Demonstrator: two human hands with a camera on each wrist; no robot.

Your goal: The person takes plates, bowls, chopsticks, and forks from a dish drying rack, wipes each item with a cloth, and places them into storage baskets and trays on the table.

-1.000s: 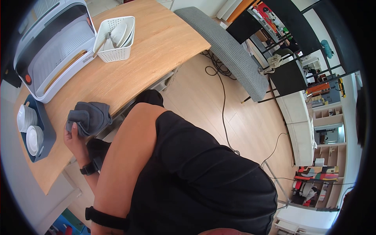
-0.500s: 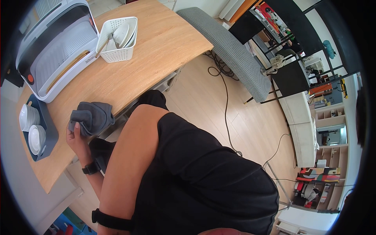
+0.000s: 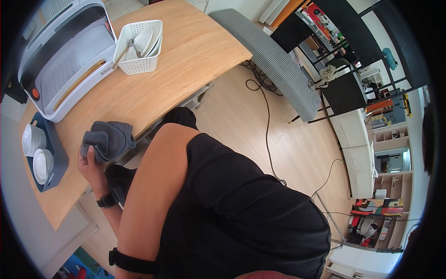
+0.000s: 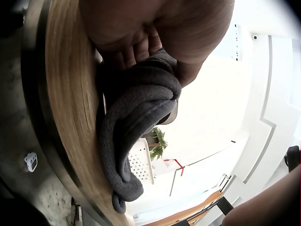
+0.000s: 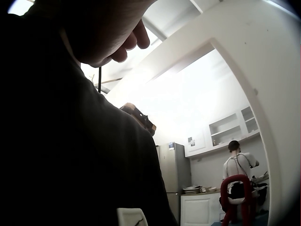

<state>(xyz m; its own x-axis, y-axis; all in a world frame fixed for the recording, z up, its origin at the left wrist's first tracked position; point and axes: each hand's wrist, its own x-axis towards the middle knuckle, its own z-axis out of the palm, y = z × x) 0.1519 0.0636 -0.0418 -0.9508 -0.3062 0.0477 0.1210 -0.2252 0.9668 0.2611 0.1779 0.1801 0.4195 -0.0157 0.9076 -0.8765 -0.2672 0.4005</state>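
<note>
A folded dark grey cloth (image 3: 108, 139) lies at the near edge of the wooden table. My left hand (image 3: 90, 168) grips its near corner, with the thumb laid over the fabric. From the left wrist view, the cloth (image 4: 141, 117) hangs in thick folds below the hand (image 4: 155, 33), close beside the tabletop. Only the right wrist view shows my right hand (image 5: 120, 37), raised near the dark clothing, its fingers loosely bent and nothing visible in them. In the head view the right forearm (image 3: 148, 195) crosses in front of the body.
On the table (image 3: 190, 42) stand a blue-grey bin (image 3: 58, 158) holding stacked white bowls (image 3: 35, 141), a white-grey dish rack (image 3: 108, 60) and a perforated white basket (image 3: 141, 66) with dishes. A checkered bench (image 3: 274, 60) and floor cables (image 3: 267, 121) lie beyond. Another person (image 5: 238, 162) sits in the background.
The head view has shifted a little, so the table and its contents appear slightly further right. My left hand keeps its grip on the cloth, which has hardly changed shape.
</note>
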